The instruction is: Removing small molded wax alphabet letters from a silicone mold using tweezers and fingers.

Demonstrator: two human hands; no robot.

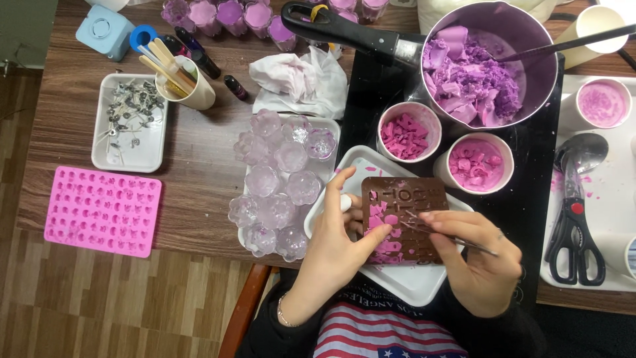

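My left hand [338,242] grips the flat brown letter mould [404,219] over the white tray [411,282]; my right hand [474,255] pinches a thin metal pick [457,240]. Beyond, cups of pink wax chunks [405,136], then the pot [490,63] of crumbly purple wax.

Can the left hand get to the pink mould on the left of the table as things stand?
Probably not freely: the left hand is holding the brown mould, and the clear flower cups stand between it and the pink mould.

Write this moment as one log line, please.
left hand: holds brown mould | right hand: thin metal tool picking pink wax bits | under: white tray
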